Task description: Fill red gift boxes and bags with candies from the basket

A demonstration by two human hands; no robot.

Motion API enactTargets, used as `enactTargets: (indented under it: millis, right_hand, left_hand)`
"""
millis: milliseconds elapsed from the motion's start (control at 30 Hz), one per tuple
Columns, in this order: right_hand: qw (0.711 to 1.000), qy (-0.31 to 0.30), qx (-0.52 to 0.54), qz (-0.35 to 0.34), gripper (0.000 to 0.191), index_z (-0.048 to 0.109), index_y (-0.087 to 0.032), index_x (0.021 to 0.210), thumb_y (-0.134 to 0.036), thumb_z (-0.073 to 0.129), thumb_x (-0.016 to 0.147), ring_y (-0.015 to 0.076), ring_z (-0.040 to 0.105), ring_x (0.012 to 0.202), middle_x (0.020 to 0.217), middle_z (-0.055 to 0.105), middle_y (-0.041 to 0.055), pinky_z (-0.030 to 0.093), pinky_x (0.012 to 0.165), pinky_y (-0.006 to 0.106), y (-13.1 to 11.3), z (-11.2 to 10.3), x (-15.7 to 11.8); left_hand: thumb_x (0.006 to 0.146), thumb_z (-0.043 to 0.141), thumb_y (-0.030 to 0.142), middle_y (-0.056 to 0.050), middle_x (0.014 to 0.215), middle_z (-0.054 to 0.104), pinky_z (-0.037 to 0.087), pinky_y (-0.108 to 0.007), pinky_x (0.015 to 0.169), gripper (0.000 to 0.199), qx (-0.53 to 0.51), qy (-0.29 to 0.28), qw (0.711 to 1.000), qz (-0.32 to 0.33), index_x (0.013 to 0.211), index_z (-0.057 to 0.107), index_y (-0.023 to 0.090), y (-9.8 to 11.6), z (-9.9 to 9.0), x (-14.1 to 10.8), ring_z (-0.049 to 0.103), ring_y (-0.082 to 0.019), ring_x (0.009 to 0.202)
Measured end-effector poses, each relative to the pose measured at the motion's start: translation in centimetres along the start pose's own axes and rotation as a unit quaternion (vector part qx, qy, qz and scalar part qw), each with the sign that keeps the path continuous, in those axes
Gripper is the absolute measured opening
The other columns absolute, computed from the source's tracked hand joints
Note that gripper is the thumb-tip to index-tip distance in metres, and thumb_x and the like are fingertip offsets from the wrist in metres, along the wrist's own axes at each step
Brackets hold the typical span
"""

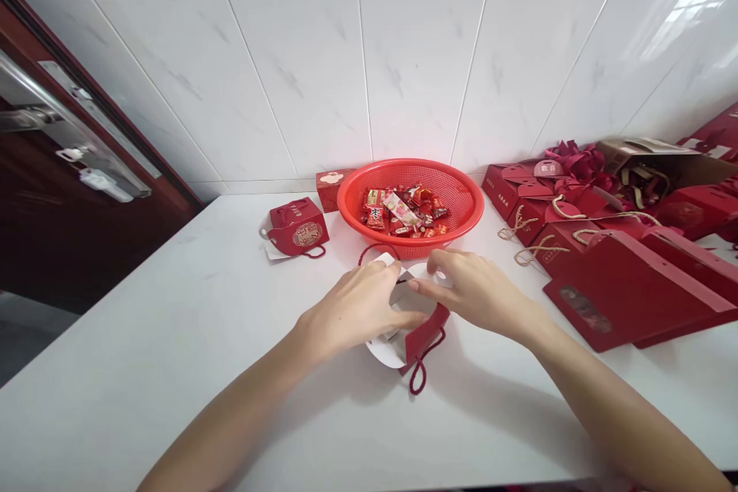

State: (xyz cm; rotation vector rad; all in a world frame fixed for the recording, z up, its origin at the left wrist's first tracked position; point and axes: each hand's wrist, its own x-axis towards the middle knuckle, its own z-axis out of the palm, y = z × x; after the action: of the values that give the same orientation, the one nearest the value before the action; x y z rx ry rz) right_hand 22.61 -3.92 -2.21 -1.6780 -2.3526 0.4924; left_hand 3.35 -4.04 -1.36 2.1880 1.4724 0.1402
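Note:
A red paper gift box point(425, 340) with a white inside stands open-topped on the white table. Dark red rope handles hang from two of its sides, one looping toward the front. My left hand point(362, 306) holds the box's left side, its thumb reaching across the opening against the inner wall. At the far right edge, my right hand point(476, 290) grips a white flap, with thumb and fingers curled around it. Both hands partly cover the opening, so the bottom inside is mostly hidden. Just behind the box is a red plastic basket point(410, 241) holding several wrapped candies point(400, 209).
Left of the basket lies a red box with a rope handle point(297, 229); a small red box point(331, 191) stands behind. Red gift bags point(646, 284), ribbons point(576, 165) and an open carton point(674, 157) crowd the right. A tiled wall point(288, 77) closes the back; a door point(74, 169) is left.

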Motion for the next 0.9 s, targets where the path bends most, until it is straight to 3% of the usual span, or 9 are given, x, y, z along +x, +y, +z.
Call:
enactTargets:
  millis: [133,267,400,567,733,800,900]
  right_hand:
    - [0.995,-0.082,0.023,-0.044,0.051,0.064,-0.021,0.098,-0.069,0.064,0.081,0.0243,0.062,0.077,0.088,0.069,0.0054,0.041,0.063,0.031,1.0,-1.2,-0.3]
    - [0.982,-0.162,-0.014,-0.096,0.084,0.061,-0.017,0.126,-0.076,0.072,0.067,0.0389,0.061,0.111,0.120,0.065,0.0156,0.046,0.088,0.041,2.1,-2.1,-0.9]
    - [0.974,-0.196,-0.058,-0.098,0.102,0.048,-0.013,0.145,-0.072,0.074,0.066,0.0435,0.058,0.119,0.135,0.058,0.0222,0.044,0.096,0.048,1.9,-1.6,-1.2]
    - [0.976,-0.184,-0.086,-0.084,0.107,0.036,-0.016,0.153,-0.060,0.081,0.067,0.0415,0.063,0.112,0.133,0.059,0.0220,0.046,0.092,0.047,0.9,0.0,-0.8]
    - [0.986,-0.137,-0.088,-0.035,0.114,0.024,-0.021,0.160,-0.043,0.085,0.067,0.0413,0.065,0.110,0.136,0.060,0.0207,0.047,0.090,0.048,0.5,0.8,-0.2]
    - [0.989,-0.115,-0.096,-0.012,0.112,0.024,-0.022,0.161,-0.032,0.084,0.067,0.0417,0.065,0.110,0.137,0.060,0.0206,0.049,0.091,0.050,0.8,0.9,-0.1]
    - [0.991,-0.090,-0.100,0.003,0.107,0.032,-0.026,0.159,-0.022,0.082,0.065,0.0413,0.066,0.110,0.139,0.061,0.0182,0.052,0.091,0.052,1.9,1.3,-0.2]
  left_hand:
    - [0.072,0.064,0.068,-0.006,0.100,0.055,0.043,-0.029,0.059,0.053,0.001,-0.012,1.000,0.008,0.103,0.062,0.025,0.4,0.1,-0.4,0.062,-0.026,0.087]
    - [0.069,0.067,0.067,-0.007,0.110,0.052,0.046,-0.031,0.062,0.059,-0.001,-0.036,0.999,-0.005,0.111,0.060,0.027,0.6,0.0,-0.6,0.061,-0.028,0.094]
    - [0.067,0.067,0.069,-0.010,0.119,0.052,0.046,-0.033,0.062,0.064,0.020,-0.044,0.998,-0.026,0.114,0.058,0.026,0.5,0.1,-0.8,0.059,-0.032,0.099]
    - [0.063,0.072,0.068,-0.012,0.112,0.060,0.045,-0.042,0.084,0.070,0.080,-0.047,0.996,0.001,0.118,0.061,0.025,-0.5,-0.3,-0.5,0.052,-0.040,0.113]
    - [0.063,0.076,0.063,-0.012,0.120,0.061,0.048,-0.039,0.080,0.091,0.013,-0.031,0.999,-0.013,0.144,0.046,0.034,-1.2,0.1,0.3,0.055,-0.040,0.115]
    - [0.066,0.075,0.061,-0.011,0.125,0.060,0.048,-0.042,0.087,0.089,-0.005,-0.004,1.000,-0.010,0.146,0.045,0.035,-1.2,0.7,0.7,0.055,-0.039,0.118]
    - [0.069,0.073,0.063,-0.012,0.137,0.054,0.044,-0.045,0.102,0.075,-0.026,0.041,0.999,-0.009,0.134,0.058,0.028,-1.0,1.6,1.3,0.051,-0.037,0.126]
